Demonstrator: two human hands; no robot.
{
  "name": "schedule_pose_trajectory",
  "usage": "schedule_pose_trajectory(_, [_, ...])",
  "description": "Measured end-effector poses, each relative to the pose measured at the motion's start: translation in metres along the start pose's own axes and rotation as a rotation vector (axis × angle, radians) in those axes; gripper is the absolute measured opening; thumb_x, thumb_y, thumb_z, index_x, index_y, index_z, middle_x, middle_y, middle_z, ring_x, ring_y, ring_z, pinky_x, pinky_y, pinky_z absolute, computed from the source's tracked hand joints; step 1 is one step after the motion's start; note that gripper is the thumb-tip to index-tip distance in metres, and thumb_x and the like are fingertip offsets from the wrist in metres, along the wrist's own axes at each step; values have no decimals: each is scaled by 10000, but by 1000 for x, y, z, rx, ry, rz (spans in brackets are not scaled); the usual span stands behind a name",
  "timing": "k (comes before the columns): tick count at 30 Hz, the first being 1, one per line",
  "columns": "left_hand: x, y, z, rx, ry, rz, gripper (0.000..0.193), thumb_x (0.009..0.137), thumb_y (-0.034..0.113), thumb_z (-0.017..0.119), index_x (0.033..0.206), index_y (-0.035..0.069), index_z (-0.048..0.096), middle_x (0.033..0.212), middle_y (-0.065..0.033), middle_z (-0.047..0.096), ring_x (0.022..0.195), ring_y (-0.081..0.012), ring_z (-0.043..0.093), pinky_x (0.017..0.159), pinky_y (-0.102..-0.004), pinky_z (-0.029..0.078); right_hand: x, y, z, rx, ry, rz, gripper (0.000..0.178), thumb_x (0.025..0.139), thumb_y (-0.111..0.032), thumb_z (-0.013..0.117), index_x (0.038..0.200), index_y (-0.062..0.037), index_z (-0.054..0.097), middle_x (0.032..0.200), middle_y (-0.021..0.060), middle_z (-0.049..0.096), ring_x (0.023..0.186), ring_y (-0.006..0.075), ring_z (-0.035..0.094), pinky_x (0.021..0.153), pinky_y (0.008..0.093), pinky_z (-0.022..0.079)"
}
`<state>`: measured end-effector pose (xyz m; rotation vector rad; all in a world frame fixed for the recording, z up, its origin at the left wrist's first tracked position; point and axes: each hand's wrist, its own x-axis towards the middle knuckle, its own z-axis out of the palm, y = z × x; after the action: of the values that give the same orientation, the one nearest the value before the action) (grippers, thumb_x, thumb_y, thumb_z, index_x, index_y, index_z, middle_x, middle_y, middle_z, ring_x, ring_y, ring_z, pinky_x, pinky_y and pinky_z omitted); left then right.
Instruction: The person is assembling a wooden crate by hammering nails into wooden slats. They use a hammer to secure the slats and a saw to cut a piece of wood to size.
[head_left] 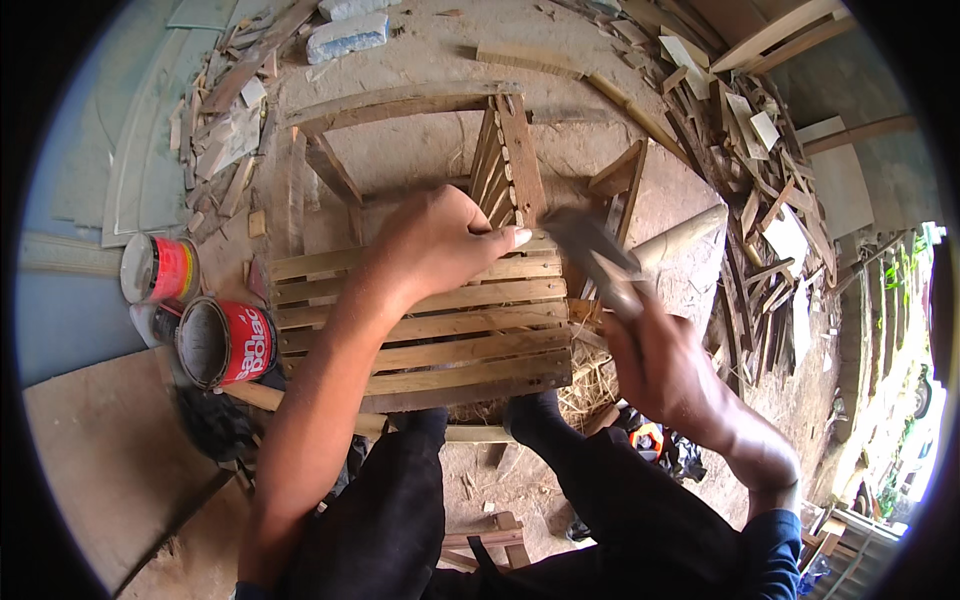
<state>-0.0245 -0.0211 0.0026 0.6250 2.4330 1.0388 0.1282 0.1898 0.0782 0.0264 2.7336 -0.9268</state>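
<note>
A wooden chair frame with a slatted seat (470, 321) stands in front of my legs. My left hand (435, 245) is closed at the far right part of the seat, its thumb and fingers pinched near the end of the farthest slat. Whatever it pinches is too small or hidden to make out. Just right of that thumb hangs a hammer (612, 272), its head blurred by motion. My right hand (665, 370) is wrapped round the hammer's handle. Beyond the left hand rises the chair's slatted side (497, 165) with its upright post.
Two red cans, one nearer (250, 343) and one farther (176, 268), stand left of the seat. Wood scraps (760, 230) are heaped at the right, more at the far left. A brush-like broom (530, 62) and a pale block (348, 38) lie on the far floor.
</note>
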Motion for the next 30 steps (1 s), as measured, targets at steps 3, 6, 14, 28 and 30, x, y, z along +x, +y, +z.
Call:
schedule_pose_trajectory(3, [0, 0, 0, 10, -6, -15, 521, 885, 466, 735, 634, 12, 697, 540, -196, 597, 483, -293, 593, 548, -432, 472, -7, 0, -6, 3, 37, -56, 230, 998, -94, 593, 1107, 66, 469, 601, 240, 608, 572, 440, 672, 480, 484, 495])
schedule_pose_trajectory(6, [-1, -2, 0, 28, -46, -23, 530, 905, 474, 711, 647, 12, 699, 571, -215, 613, 541, -325, 646, 588, -439, 498, -9, 2, -3, 7, 280, -423, 295, 966, -39, 603, 1194, 107, 485, 786, 265, 642, 582, 419, 661, 500, 455, 499])
schedule_pose_trajectory(14, [-4, -5, 13, 226, 210, 169, 566, 1041, 379, 497, 665, -24, 626, 598, -242, 572, 555, -387, 577, 595, -487, 478, -13, 10, 2, 134, -26, 33, 243, 1044, -149, 543, 1178, 51, 515, 605, 105, 571, 477, 247, 556, 454, 402, 397])
schedule_pose_trajectory(28, [-6, -2, 27, 335, 359, 205, 522, 1010, 234, 508, 531, 70, 636, 504, -188, 612, 400, -287, 628, 423, -390, 525, -8, 17, 8, 99, -237, 173, 240, 1036, -94, 543, 1151, 110, 490, 761, 173, 607, 502, 226, 564, 420, 376, 400])
schedule_pose_trajectory(30, [-7, -4, 29, 379, 392, 252, 521, 1007, 232, 515, 524, 72, 632, 491, -184, 603, 406, -288, 632, 428, -393, 527, -17, 13, -1, -365, 118, -388, 199, 1061, -112, 507, 1102, 80, 542, 655, 48, 544, 475, 147, 504, 413, 320, 391])
